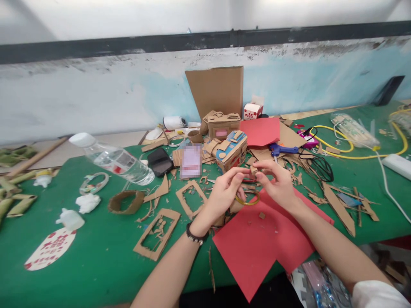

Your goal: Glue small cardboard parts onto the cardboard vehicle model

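Hands meet: left hand (225,188) and right hand (276,183) pinch, seemingly, one small cardboard piece (253,170), yellow ring (247,198) just below them

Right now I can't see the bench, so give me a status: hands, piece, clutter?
Left hand and right hand together, fingers pinching a small cardboard piece. Yellow ring just below them. Red paper underneath, cardboard scraps around.

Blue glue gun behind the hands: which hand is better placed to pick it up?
Probably the right hand. The blue glue gun lies just beyond it, on its side of the green table. The left hand would have to cross over. Both hands are pinching a small cardboard piece.
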Motion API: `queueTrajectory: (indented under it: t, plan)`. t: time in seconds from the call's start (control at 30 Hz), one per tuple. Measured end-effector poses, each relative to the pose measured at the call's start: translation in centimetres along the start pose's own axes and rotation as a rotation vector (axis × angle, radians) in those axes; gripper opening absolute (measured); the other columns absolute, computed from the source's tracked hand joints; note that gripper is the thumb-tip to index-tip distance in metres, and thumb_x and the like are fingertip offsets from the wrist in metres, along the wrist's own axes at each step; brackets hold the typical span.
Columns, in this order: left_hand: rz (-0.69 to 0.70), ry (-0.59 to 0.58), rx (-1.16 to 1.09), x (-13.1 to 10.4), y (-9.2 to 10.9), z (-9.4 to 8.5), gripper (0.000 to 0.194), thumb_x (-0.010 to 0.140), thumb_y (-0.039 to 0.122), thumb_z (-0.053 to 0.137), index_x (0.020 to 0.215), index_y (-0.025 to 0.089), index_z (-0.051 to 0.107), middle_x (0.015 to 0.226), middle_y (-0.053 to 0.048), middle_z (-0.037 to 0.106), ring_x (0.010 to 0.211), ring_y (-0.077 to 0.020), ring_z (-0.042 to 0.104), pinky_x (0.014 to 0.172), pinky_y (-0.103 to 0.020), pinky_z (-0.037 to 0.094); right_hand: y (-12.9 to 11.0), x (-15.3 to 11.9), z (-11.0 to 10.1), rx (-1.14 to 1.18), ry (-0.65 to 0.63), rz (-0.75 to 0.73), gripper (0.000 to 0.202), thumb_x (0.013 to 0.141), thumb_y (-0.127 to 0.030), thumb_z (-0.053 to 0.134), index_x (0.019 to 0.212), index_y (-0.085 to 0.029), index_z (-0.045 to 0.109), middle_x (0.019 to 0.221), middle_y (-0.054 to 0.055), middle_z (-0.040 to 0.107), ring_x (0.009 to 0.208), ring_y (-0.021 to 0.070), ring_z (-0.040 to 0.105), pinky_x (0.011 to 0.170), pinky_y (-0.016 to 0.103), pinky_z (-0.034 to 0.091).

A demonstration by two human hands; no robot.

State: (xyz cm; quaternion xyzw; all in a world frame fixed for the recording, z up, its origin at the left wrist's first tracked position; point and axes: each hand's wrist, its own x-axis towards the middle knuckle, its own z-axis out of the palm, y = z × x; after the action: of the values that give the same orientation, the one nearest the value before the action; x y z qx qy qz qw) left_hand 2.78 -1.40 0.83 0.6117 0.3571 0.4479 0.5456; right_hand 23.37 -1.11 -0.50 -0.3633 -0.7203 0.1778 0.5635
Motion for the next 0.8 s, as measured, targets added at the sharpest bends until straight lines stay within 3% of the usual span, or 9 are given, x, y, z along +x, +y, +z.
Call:
queueTrajectory:
  t: [0.13, 0.23, 0.4, 0.57, 0.7, 0.8]
  plan:
    - [-0.047, -0.014, -0.009, -0.1, -0.1, 0.2, 0.037, 0.094, 0.047, 0.086, 0.118, 0.02, 0.078, 0.1, -0.008, 0.085, 0.052, -0.0138, 0.071, 0.051, -0.024, 0.059, 0.3, 0.1, -0.1, -0.009, 0.01, 0.007, 0.019, 0.11, -0.038, 0.069, 0.124, -0.027, 0.076, 0.112, 0.006, 0.083, 0.097, 0.0184, 0.081, 0.08, 0.03, 0.071]
    - [-0.042, -0.034, 0.034, -0.1, 0.1, 0.3, 0.026, 0.094, 0.04, 0.086, 0.108, 0.019, 0.081, 0.095, -0.007, 0.083, 0.052, -0.0128, 0.07, 0.052, -0.023, 0.058, 0.4, 0.3, -0.1, -0.029, 0.022, 0.009, 0.019, 0.11, -0.037, 0.069, 0.123, -0.027, 0.076, 0.112, 0.005, 0.083, 0.096, 0.0176, 0.081, 0.08, 0.029, 0.07]
    - [-0.004, 0.044, 0.042, 0.0, 0.6, 0.0, 0.026, 0.1, 0.042, 0.08, 0.095, 0.018, 0.075, 0.07, 0.002, 0.071, 0.049, -0.0113, 0.067, 0.05, -0.02, 0.053, 0.6, 0.5, -0.3, -0.046, 0.046, 0.052, 0.02, 0.11, -0.04, 0.068, 0.122, -0.027, 0.077, 0.111, 0.005, 0.084, 0.095, 0.0187, 0.082, 0.08, 0.03, 0.07]
    - [0.118, 0.145, -0.056, 0.1, 1.2, -0.4, 0.039, 0.102, 0.054, 0.078, 0.093, 0.016, 0.071, 0.071, 0.001, 0.072, 0.045, -0.0096, 0.067, 0.047, -0.018, 0.051, 1.2, 0.6, -0.3, -0.088, 0.094, 0.109, 0.024, 0.11, -0.046, 0.067, 0.119, -0.028, 0.078, 0.113, 0.006, 0.084, 0.089, 0.0203, 0.082, 0.076, 0.032, 0.069]
    - [0.248, 0.313, -0.147, 0.1, 1.5, -1.1, 0.041, 0.102, 0.055, 0.078, 0.091, 0.017, 0.069, 0.065, 0.001, 0.072, 0.039, -0.0089, 0.062, 0.042, -0.017, 0.047, 1.9, 0.8, -0.4, -0.072, 0.185, 0.223, 0.028, 0.108, -0.052, 0.069, 0.119, -0.028, 0.078, 0.109, 0.005, 0.083, 0.082, 0.0186, 0.08, 0.071, 0.031, 0.067]
    - [0.3, 0.375, -0.25, 0.4, 1.7, -1.8, 0.041, 0.103, 0.057, 0.077, 0.094, 0.017, 0.068, 0.077, -0.001, 0.078, 0.039, -0.0087, 0.062, 0.041, -0.019, 0.05, 2.4, 1.0, -0.5, -0.042, 0.243, 0.296, 0.032, 0.107, -0.056, 0.069, 0.119, -0.027, 0.078, 0.107, 0.004, 0.082, 0.087, 0.0197, 0.079, 0.073, 0.031, 0.066]
